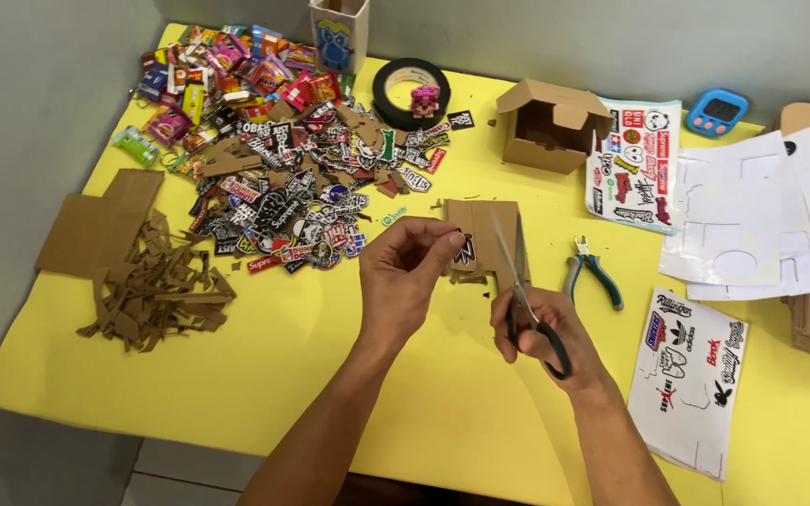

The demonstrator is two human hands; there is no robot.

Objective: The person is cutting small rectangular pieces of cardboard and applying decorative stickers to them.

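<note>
Above the yellow desk, the left hand pinches a small black-and-white sticker cutout between fingertips, while the right hand is closed through the black handles of scissors, blades slightly parted beside the cutout. The cutout's design is too small to read; a cardboard piece lies partly hidden behind both hands.

Single head view, looking steeply down, close over yellow table, facing wall.
</note>
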